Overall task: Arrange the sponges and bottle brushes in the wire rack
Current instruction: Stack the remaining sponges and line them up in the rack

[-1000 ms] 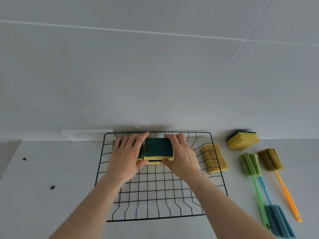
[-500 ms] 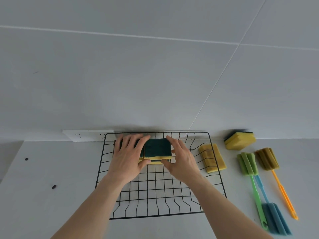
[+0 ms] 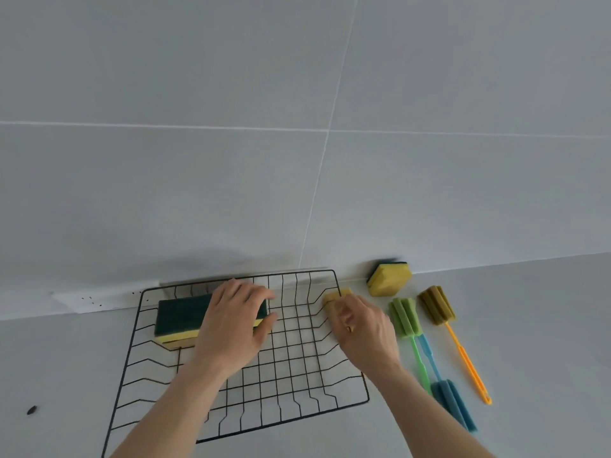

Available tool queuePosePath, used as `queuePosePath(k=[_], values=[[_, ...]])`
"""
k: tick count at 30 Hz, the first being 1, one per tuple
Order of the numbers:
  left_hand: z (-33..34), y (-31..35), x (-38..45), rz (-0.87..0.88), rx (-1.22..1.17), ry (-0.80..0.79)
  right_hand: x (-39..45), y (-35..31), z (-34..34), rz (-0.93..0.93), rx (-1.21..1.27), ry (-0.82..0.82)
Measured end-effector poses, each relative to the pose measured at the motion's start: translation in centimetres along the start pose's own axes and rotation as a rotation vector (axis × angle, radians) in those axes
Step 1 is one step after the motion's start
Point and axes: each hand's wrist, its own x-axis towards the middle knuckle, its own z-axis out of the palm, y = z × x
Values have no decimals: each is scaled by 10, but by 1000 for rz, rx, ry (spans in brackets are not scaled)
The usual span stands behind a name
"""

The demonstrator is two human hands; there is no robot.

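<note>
The black wire rack (image 3: 131, 340) lies flat on the grey counter. Two green-topped yellow sponges (image 3: 180, 317) lie side by side in its far left part. My left hand (image 3: 231, 325) covers the right one, fingers over its top and thumb against its right end. My right hand (image 3: 363, 328) curls around a plain yellow sponge (image 3: 334, 298) at the rack's right rim. To the right lie a green bottle brush (image 3: 405, 317), an olive brush with an orange handle (image 3: 436, 305) and a blue brush (image 3: 453, 401).
Another yellow sponge with a dark top (image 3: 388, 279) leans at the wall behind the brushes. A white power strip (image 3: 92, 300) runs along the wall behind the rack's left corner. A small dark speck (image 3: 32, 410) sits on the counter at left.
My right hand let go of the green-topped sponge and moved right onto the plain yellow sponge. My left hand stayed on the sponges in the rack. The view has shifted.
</note>
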Motion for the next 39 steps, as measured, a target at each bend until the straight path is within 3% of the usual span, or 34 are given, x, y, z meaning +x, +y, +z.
queuePosePath(k=[8,11,17,20,23,27,32,39], values=[[43,112,35,72,-21,-97,4,95,-65,104,-40,1],[66,147,48,83,110,-164,19,123,-82,56,-86,-15],[109,180,58,-4,516,-356,67,147,-83,-117,-189,-224],[120,185,58,-8,577,-404,83,147,-71,-204,-224,-299],[125,189,59,52,481,-427,85,149,-62,-168,-248,-275],[133,202,59,85,322,-450,83,155,-59,-50,-128,-125],[146,217,49,-54,-38,-317,78,187,-64,99,51,-81],[155,228,44,-349,-679,-167,72,218,-76,158,190,-86]])
